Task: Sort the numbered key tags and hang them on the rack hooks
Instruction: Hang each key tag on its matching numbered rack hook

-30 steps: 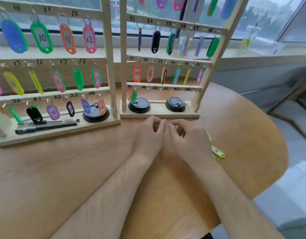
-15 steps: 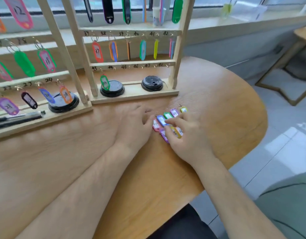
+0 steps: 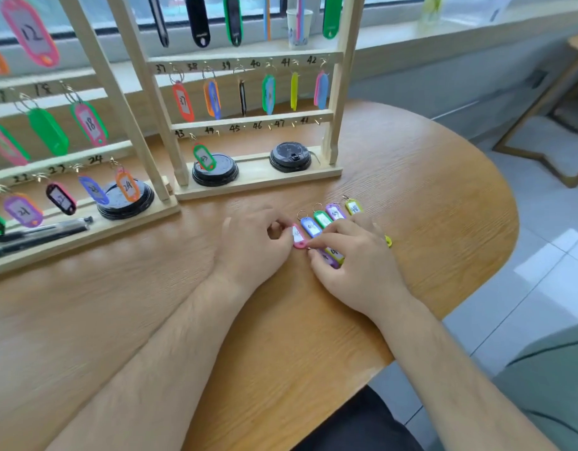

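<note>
The left hand (image 3: 255, 242) and the right hand (image 3: 356, 262) lie close together on the table (image 3: 411, 177). The pink tag (image 3: 298, 237) lies between them. The left hand's fingers are curled and their tips touch the pink tag; I cannot tell if they pinch it. The right hand lies loose, its pointer finger on the pink tag's end. A blue tag (image 3: 310, 226), green tag (image 3: 322, 219), purple tag (image 3: 335, 211) and yellow tag (image 3: 354, 206) lie in a row just past the right hand. The rack (image 3: 255, 120) stands past both hands.
</note>
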